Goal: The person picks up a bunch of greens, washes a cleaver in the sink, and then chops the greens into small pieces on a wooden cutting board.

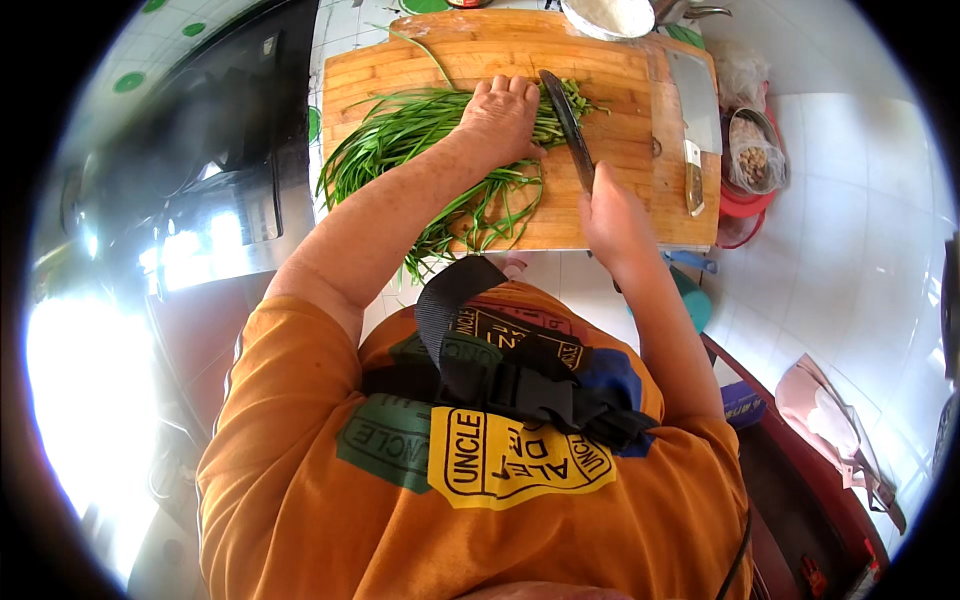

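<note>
A spread bunch of garlic chives [405, 124] lies across the wooden cutting board [615, 150], its leaves draping over the near edge. My left hand [501, 120] presses down on the bunch close to its cut end, fingers pointing away from me. The handle of a dark-bladed knife [568, 124] is in my right hand [616, 214]. Its blade slants across the chives just right of my left fingers. Short cut stem pieces [576, 101] lie on the far side of the blade. The grip itself is mostly hidden by my right fist.
A wide cleaver [694, 105] lies flat at the board's right side. Behind it stands a white bowl [611, 16] with pale contents. To the right, a bag-covered metal bowl [754, 154] sits over a red basin [742, 206]. A black glossy stove [225, 135] borders the left.
</note>
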Demonstrator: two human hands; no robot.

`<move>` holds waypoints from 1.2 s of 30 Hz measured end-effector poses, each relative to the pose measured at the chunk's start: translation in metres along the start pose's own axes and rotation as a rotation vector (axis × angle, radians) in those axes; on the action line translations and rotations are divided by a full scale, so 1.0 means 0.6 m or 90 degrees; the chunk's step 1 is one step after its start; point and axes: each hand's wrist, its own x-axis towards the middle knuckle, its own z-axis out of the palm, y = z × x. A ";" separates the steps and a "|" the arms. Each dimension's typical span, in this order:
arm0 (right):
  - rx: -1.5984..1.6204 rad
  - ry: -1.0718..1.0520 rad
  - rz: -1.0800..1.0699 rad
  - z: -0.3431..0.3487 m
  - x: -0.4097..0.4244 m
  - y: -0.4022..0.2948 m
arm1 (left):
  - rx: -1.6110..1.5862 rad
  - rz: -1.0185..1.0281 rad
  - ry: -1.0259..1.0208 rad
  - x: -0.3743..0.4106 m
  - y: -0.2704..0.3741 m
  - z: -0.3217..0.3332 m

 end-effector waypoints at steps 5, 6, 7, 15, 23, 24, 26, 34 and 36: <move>0.051 0.025 -0.001 0.016 0.061 -0.013 | -0.020 0.003 0.003 0.002 0.001 0.004; 0.065 0.024 0.002 0.020 0.072 -0.014 | -0.022 0.002 0.008 0.001 0.000 0.005; 0.076 0.035 0.008 0.026 0.078 -0.012 | -0.024 0.001 0.013 0.001 -0.001 0.006; 0.172 0.144 -0.023 0.046 0.042 0.043 | -0.021 -0.002 0.022 -0.002 -0.002 0.004; 0.067 0.093 -0.002 0.032 -0.040 0.003 | -0.050 -0.039 -0.012 -0.004 0.002 -0.011; 0.062 0.088 -0.001 0.035 -0.037 0.002 | -0.055 -0.047 -0.022 -0.004 0.002 -0.014; 0.063 0.078 -0.006 0.036 -0.029 0.001 | -0.055 -0.050 0.006 -0.005 -0.003 -0.007; 0.042 -0.019 -0.005 0.006 -0.013 -0.011 | 0.004 -0.086 0.001 -0.046 -0.014 -0.022; 0.039 0.002 -0.016 0.006 -0.007 -0.010 | 0.009 -0.068 -0.006 -0.043 -0.017 -0.016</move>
